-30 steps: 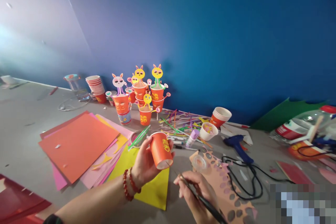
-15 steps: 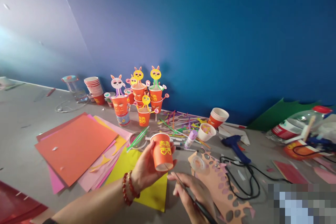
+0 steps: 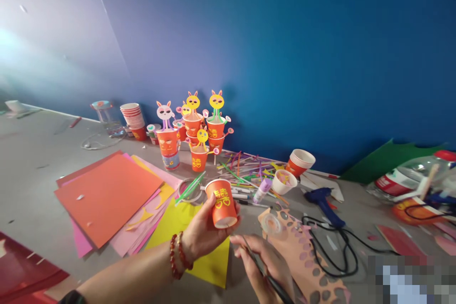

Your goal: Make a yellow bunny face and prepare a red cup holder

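Observation:
My left hand [image 3: 208,228] is wrapped round an orange paper cup [image 3: 221,204] with a yellow double-happiness print. Its base is tilted toward me, and a white underside shows. Just below and right of the cup, my right hand [image 3: 263,266] pinches a slim pointed tool [image 3: 262,271] with a black handle; its exact kind is unclear. The tool's thin tip lies near the cup's base, apparently off it. Beneath my left hand is a yellow paper sheet [image 3: 213,266]. Decorated cups [image 3: 198,160] with paper animal heads stand behind.
Coloured paper sheets [image 3: 110,194] lie at left. Behind my right hand are a punched orange sheet [image 3: 295,247], a tape roll [image 3: 272,223], a glue stick [image 3: 262,190] and a white cup [image 3: 284,182]. A blue glue gun [image 3: 324,204] with a looping black cord lies at right.
The view has shifted slightly, so most things appear farther right. The cup has tilted a little in my left hand, and the tool's tip sits farther from its base.

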Motion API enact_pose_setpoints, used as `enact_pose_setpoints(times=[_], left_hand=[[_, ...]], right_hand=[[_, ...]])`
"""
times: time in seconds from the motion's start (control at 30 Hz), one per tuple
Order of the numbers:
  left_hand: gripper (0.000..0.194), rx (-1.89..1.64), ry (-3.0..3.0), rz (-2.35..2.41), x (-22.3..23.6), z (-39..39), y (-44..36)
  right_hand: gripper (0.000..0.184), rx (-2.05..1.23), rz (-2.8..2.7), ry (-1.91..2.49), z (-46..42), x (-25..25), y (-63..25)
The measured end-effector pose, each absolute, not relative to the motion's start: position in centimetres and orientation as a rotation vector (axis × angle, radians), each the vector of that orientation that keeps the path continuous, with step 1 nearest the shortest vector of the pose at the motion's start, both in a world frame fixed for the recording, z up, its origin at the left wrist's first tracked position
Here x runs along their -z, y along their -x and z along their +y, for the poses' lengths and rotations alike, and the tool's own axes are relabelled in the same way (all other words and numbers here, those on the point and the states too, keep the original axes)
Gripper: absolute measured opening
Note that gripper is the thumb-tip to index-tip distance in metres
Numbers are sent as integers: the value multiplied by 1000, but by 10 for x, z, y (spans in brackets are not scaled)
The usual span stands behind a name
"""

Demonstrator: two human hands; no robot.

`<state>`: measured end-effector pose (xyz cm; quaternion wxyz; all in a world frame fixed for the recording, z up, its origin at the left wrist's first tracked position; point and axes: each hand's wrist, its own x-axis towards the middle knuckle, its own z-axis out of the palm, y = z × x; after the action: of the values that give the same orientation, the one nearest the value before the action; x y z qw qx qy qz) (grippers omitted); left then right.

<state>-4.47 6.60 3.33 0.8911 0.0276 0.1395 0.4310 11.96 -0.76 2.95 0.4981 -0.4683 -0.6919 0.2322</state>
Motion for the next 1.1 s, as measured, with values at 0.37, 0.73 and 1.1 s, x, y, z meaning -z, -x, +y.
enact_pose_setpoints(times=[0.37, 0.73, 1.1], left_hand=[[44, -902, -114, 286, -33, 65, 43], [44, -903, -107, 335, -35, 66, 40], [40, -991, -183, 405, -32, 62, 33]], right_hand=[[25, -613, -1527, 1193, -9, -20, -111], [24, -587, -1665, 1174, -6, -24, -116], [21, -330, -1730, 1089, -2, -13, -118]])
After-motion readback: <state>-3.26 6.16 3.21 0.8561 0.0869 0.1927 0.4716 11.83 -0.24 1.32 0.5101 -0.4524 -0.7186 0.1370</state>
